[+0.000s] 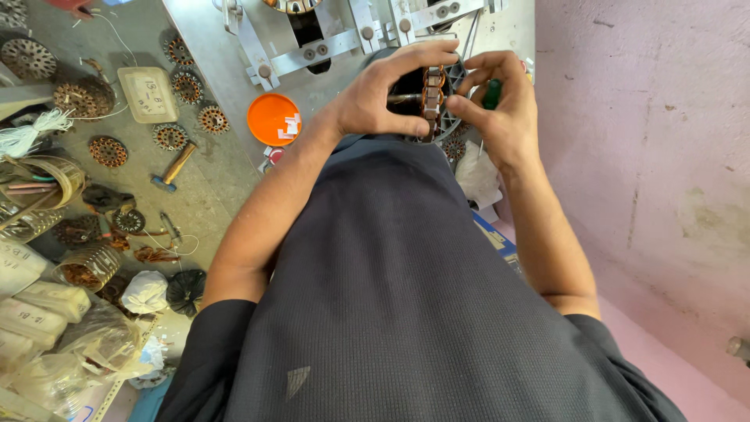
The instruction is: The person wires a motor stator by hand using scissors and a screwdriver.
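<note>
Both hands are working at a copper-wound stator [432, 98] held edge-on just below the grey metal winding fixture [312, 47]. The left hand [383, 98] is gripping the stator's left side, thumb underneath, fingers curled over its top. The right hand [504, 109] is pinching a green-handled tool [491, 94] against the stator's right side. An orange lid [269, 117] is lying on the desk [211, 47], left of the stator.

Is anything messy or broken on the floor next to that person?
Nothing looks broken. The floor is cluttered, though: a hammer lies on its side among scattered wound stators, and loose wire is tangled nearby. Both hands, left hand and right hand, grip a wound stator at the metal machine.
</note>
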